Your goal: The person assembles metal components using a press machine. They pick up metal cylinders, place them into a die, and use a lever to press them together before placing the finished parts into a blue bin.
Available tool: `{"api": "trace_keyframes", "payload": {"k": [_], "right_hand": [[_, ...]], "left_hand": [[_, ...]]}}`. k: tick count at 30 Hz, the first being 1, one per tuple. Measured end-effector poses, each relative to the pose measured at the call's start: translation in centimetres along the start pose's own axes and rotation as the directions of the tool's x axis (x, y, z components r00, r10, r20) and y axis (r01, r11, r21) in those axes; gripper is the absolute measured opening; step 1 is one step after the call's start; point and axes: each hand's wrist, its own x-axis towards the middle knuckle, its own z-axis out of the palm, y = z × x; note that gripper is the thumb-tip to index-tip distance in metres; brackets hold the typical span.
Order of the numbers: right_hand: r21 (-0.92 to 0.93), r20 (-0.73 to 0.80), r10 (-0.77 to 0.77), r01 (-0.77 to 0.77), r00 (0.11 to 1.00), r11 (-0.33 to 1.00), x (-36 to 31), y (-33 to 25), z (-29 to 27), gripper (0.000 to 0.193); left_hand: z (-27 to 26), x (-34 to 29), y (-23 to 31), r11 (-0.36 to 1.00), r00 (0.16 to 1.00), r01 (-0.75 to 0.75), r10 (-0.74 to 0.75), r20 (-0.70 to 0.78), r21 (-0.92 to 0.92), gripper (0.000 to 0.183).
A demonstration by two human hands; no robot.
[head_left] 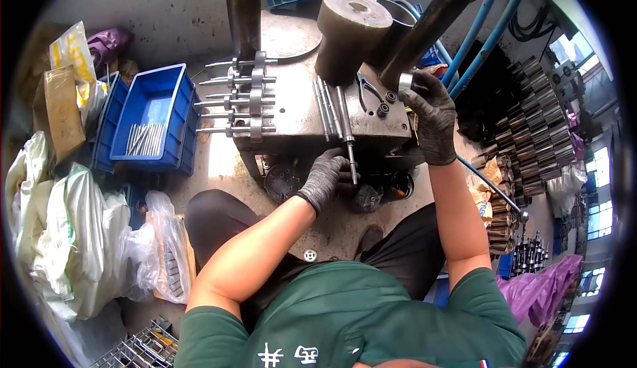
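Observation:
In a dark grey work glove, my left hand [325,179] is at the table's front edge, fingers curled around the lower part of a stepped metal shaft [346,126]. The shaft lies on the steel table with its near end jutting past the edge. My right hand [432,117], gloved alike, is raised over the table's right side and pinches a short shiny metal ring [405,82]. Beside the shaft lie several thin metal rods [325,106]. Black-handled pliers [369,92] and two small bearings [383,109] rest between the shaft and my right hand.
Several shafts with thick rings [256,99] line the table's left side. A heavy metal cylinder [348,36] stands at the back, between two dark columns. Left of the table is a blue bin [149,112] holding rods. Stacked metal tubes [531,129] are on the right, white sacks [79,235] at left.

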Motion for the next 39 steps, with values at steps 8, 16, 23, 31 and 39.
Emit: {"api": "trace_keyframes", "payload": {"k": [8,16,23,31,39], "right_hand": [[-0.545,0.288,-0.248,0.371,0.925,0.752,15.1,-1.7,3.7,0.043],[-0.819,0.342,-0.084,0.340,0.936,0.462,20.1,-1.4,6.6,0.058],[-0.851,0.365,0.000,0.334,0.931,0.405,19.8,-2.9,6.6,0.059],[-0.700,0.711,-0.018,0.709,0.703,0.089,13.6,-10.3,-0.1,0.013],[-0.804,0.565,0.341,0.595,0.752,0.020,-2.8,-19.0,-13.2,0.029]], "left_hand": [[1.1,0.9,0.5,0.985,0.998,0.001,-0.011,0.058,0.174,0.069],[0.7,0.8,1.1,0.984,0.988,-0.049,0.024,0.152,0.168,0.020],[0.7,0.5,1.5,0.960,0.982,-0.100,0.053,0.181,0.262,0.019],[1.0,-0.8,-0.2,0.709,0.923,-0.384,0.299,0.242,0.592,0.028],[1.8,-4.8,1.9,0.213,0.645,-0.649,0.664,0.379,0.730,0.054]]}}
